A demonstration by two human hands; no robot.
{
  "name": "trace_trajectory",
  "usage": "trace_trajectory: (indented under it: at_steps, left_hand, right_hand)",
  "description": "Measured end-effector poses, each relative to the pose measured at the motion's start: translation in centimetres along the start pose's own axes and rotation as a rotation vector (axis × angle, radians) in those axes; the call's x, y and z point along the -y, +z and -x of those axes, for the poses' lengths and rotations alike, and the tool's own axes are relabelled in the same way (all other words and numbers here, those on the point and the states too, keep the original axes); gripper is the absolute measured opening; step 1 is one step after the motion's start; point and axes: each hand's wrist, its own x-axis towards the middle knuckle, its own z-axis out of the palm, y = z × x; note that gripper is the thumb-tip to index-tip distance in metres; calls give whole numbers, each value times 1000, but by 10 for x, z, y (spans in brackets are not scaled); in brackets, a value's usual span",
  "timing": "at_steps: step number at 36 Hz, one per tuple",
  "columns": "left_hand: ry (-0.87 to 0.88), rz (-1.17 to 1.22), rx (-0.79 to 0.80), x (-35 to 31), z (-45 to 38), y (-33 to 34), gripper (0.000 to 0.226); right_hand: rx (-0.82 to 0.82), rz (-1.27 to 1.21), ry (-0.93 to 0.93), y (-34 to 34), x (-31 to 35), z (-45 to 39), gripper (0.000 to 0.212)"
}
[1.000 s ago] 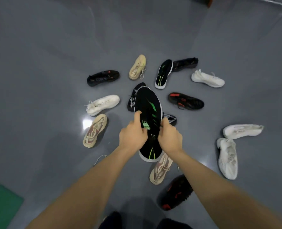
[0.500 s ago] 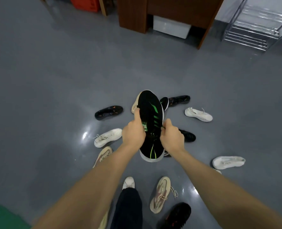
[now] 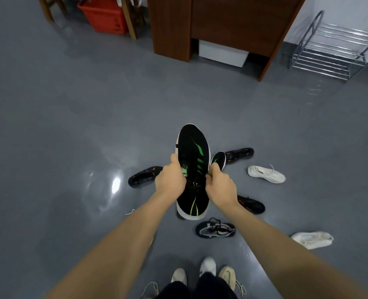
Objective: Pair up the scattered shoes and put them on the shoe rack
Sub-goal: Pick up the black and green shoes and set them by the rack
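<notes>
Gaze lifted from floor scatter: shoe rack [image 3: 331, 50] now in sight, far right, well apart. Left hand [image 3: 171, 180] and right hand [image 3: 220, 186] both clamp black-green shoe [image 3: 192, 160] mid-air. Mate [image 3: 218, 160] lies beyond on floor; pairing probably unfinished.

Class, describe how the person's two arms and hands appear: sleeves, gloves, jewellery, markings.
Both forearms are bare with no sleeves in view. The left hand and right hand wear no gloves; no rings, watch, bands or markings show.
</notes>
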Motion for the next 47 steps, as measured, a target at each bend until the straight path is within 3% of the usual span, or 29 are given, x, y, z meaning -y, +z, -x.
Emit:
trace_trajectory:
  at_steps: [9,18,24,31,39,42,47]
  left_hand:
    - [-25,129,-77,-31,-81,17,11]
    - [-129,274,-51,-56,-169,81,9]
    - [-132,315,-28,-39,-246,162,9]
    - [-120,299,-26,4,-313,274,12]
    - [-106,236,-35,52,-384,415,21]
    - [-88,186,-68,68,-401,454,30]
    - [-83,193,-87,91,-428,504,27]
  right_hand:
    - [23,-137,19,-5,-27,-91,10]
    - [86,-271,98,30,-94,-188,11]
    - [78,-408,295,98,-168,-265,16]
    - [77,-364,496,194,-258,-323,15]
    - [98,-343,604,326,-347,-387,26]
    - [103,-337,632,368,-369,-406,35]
    - [85,-292,634,415,-397,-432,50]
